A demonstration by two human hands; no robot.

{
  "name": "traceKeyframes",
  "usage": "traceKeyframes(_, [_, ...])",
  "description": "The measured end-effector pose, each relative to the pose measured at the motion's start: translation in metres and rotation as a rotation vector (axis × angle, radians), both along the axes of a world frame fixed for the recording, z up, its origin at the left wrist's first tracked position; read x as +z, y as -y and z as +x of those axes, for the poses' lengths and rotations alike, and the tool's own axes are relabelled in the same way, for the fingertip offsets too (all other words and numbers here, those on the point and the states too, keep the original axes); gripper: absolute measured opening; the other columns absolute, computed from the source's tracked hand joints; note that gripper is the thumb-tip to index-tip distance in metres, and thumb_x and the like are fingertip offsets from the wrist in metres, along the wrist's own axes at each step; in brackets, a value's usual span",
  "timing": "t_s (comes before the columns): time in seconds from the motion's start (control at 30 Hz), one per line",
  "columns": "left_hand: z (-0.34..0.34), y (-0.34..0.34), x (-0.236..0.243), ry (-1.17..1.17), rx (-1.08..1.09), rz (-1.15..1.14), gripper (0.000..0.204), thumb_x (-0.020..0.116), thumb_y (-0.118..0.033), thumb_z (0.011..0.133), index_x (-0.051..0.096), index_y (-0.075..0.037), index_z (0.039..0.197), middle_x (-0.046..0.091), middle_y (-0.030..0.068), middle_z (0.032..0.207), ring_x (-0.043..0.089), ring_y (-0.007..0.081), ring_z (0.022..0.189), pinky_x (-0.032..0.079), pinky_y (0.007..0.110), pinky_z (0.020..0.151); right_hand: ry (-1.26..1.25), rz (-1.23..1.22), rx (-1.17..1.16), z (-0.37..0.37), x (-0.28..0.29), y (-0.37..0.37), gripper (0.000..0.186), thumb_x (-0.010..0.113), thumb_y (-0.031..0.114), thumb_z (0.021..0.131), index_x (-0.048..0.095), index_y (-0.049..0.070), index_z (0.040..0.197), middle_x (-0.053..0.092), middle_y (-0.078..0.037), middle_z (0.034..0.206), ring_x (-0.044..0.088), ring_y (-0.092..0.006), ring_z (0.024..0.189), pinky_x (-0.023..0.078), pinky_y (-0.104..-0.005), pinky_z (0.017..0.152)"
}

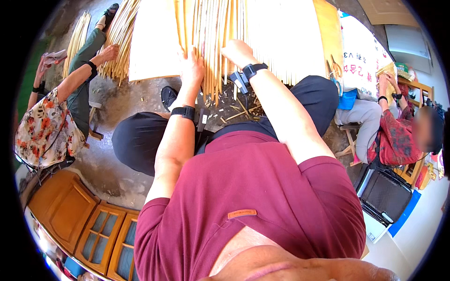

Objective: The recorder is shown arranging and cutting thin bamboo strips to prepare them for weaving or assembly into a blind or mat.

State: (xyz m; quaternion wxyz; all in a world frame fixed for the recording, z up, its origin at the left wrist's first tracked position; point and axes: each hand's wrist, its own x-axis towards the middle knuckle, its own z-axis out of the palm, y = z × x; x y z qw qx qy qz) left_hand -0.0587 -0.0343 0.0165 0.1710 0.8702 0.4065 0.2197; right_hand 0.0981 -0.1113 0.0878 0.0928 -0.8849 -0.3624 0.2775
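Long thin straw-yellow stalks [213, 51] lie side by side across a pale board [154, 51], their near ends sticking out past its edge. At the left side of this row is my left hand [191, 68], fingers stretched away from me and slightly apart, touching the outer stalks. My right hand [238, 52] rests over the right part of the row, its fingers curled in toward the stalks. What those fingers pinch is hidden by the hand. Both wrists wear black bands.
Cut bits and loose stalks [243, 112] litter the floor beneath the board. Scissors [335, 68] lie at the right beside a white printed sack [358, 56]. A co-worker at left touches another stalk bundle [119, 42]; another person sits at right. Wooden cabinet doors [65, 206] stand lower left.
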Motion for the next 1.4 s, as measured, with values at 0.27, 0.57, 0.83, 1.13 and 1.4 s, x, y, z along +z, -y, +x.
traceKeyframes(0.27, [0.01, 0.003, 0.009, -0.098, 0.037, -0.054, 0.056, 0.066, -0.027, 0.08, 0.047, -0.011, 0.13, 0.026, 0.0297, 0.144, 0.027, 0.0444, 0.133, 0.027, 0.054, 0.105, -0.369, 0.4, -0.407, 0.02, 0.002, 0.072, 0.033, 0.045, 0.028, 0.089, 0.062, 0.0, 0.086, 0.062, -0.01, 0.067, 0.06, -0.0185, 0.055, 0.048, -0.0341, 0.053])
traceKeyframes(0.57, [0.008, 0.002, 0.011, -0.076, -0.014, -0.114, 0.054, 0.063, -0.026, 0.082, 0.046, -0.009, 0.131, 0.025, 0.0298, 0.144, 0.022, 0.0454, 0.135, 0.019, 0.057, 0.108, -0.62, 0.36, -0.58, 0.014, -0.021, 0.084, 0.025, 0.048, 0.02, 0.089, 0.063, 0.001, 0.092, 0.064, -0.011, 0.069, 0.063, -0.0185, 0.052, 0.043, -0.0259, 0.043])
traceKeyframes(0.83, [0.007, 0.001, 0.005, -0.122, -0.009, -0.07, 0.055, 0.062, -0.029, 0.083, 0.045, -0.011, 0.132, 0.025, 0.0272, 0.146, 0.021, 0.0432, 0.136, 0.02, 0.055, 0.108, -0.48, 0.321, -0.467, -0.006, -0.012, 0.076, 0.027, 0.056, 0.027, 0.087, 0.064, 0.002, 0.082, 0.066, -0.009, 0.068, 0.065, -0.0167, 0.055, 0.048, -0.0269, 0.05])
traceKeyframes(1.13, [0.01, 0.002, 0.002, -0.139, 0.008, -0.042, 0.056, 0.064, -0.031, 0.082, 0.046, -0.015, 0.132, 0.026, 0.0259, 0.146, 0.023, 0.0432, 0.135, 0.022, 0.056, 0.107, -0.432, 0.228, -0.269, -0.012, -0.001, 0.058, 0.027, 0.059, 0.026, 0.086, 0.063, 0.001, 0.076, 0.06, -0.009, 0.06, 0.061, -0.0166, 0.05, 0.049, -0.0298, 0.053])
traceKeyframes(1.4, [0.008, 0.0, 0.0, 0.029, 0.022, -0.116, 0.054, 0.064, -0.023, 0.081, 0.047, -0.007, 0.13, 0.03, 0.0289, 0.142, 0.026, 0.0442, 0.133, 0.021, 0.056, 0.107, -0.277, 0.515, -0.419, -0.009, -0.006, 0.058, 0.013, 0.053, 0.013, 0.087, 0.058, 0.002, 0.084, 0.062, -0.009, 0.069, 0.063, -0.0157, 0.059, 0.05, -0.0287, 0.056])
